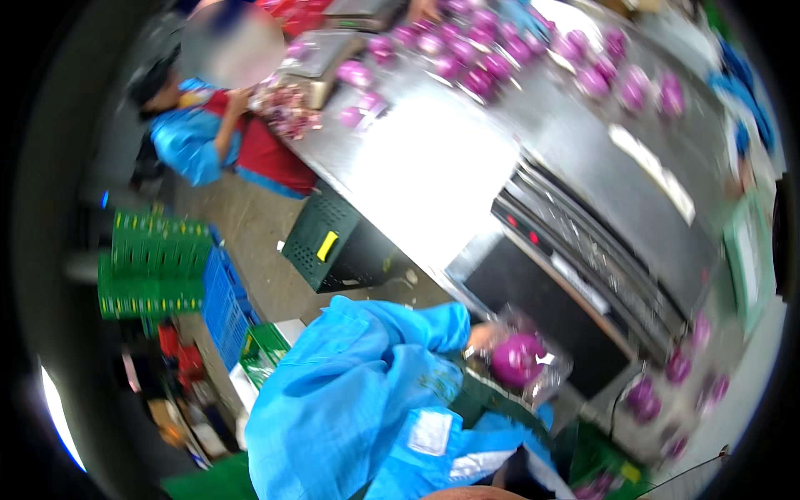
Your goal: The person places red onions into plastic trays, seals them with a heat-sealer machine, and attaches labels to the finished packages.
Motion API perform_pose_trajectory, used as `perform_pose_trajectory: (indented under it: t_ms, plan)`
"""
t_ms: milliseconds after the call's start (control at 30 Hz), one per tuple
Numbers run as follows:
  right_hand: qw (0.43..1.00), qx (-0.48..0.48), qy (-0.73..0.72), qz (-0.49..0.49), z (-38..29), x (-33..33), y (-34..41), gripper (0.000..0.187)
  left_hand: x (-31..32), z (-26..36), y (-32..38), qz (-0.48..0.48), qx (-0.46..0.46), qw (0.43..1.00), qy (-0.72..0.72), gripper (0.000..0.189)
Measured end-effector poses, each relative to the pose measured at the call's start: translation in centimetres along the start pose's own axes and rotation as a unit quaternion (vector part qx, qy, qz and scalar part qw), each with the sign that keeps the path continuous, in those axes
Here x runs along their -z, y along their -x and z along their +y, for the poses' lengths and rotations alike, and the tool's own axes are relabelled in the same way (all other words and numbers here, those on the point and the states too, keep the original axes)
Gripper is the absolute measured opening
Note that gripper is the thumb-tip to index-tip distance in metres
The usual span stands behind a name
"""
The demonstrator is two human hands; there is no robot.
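Observation:
My left hand, at the end of a light blue sleeve, grips the edge of a clear plastic bag with a purple onion in it, at the near edge of the steel table. The picture is blurred there. My right hand cannot be made out; a small blue patch shows just below the bag, near the other sleeve. Beyond the bag lies a dark flat plate in front of a long bag sealer with red lights. Bagged purple onions crowd the far part of the table.
Several bagged onions lie right of the sealer. A dark green crate stands on the floor by the table; green crates and a blue crate are at left. A co-worker stands by a scale and onion skins.

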State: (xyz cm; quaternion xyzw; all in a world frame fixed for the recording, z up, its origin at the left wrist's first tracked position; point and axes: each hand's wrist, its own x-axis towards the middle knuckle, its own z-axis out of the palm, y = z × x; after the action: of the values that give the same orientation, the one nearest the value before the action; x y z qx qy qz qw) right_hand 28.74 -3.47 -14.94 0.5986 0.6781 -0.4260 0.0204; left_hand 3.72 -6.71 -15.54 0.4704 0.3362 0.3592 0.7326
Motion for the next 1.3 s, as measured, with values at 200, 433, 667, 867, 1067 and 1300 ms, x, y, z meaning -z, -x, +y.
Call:
perform_pose_trajectory:
  t_ms: [200,433,667,867,1067,1300]
  plan:
    - [0.997,-0.012,-0.038,-0.071,-3.4,2.8,-0.1,0.040,-6.7,13.3,0.1,0.128,-0.196,0.960,-0.151,0.025]
    - [0.486,0.238,-0.796,-0.272,-16.5,9.8,3.2,0.050,-7.3,26.8,3.1,0.052,-0.043,0.983,0.169,0.056]
    - [0.579,0.246,-0.756,-0.181,-14.1,17.5,6.8,0.082,-7.1,24.2,1.8,0.110,0.079,0.973,0.189,0.058]
    - [0.720,-0.019,-0.691,0.059,-9.2,24.0,8.4,0.041,-9.5,23.9,-7.4,0.014,0.031,0.985,0.170,0.068]
    - [0.673,0.113,-0.684,0.258,4.0,37.5,1.1,0.043,-11.0,24.6,-12.4,0.025,0.070,0.989,0.132,0.068]
    - [0.741,-0.001,-0.625,0.245,19.5,46.5,-17.1,0.040,-8.7,22.9,-11.7,0.205,0.089,0.965,0.140,0.056]
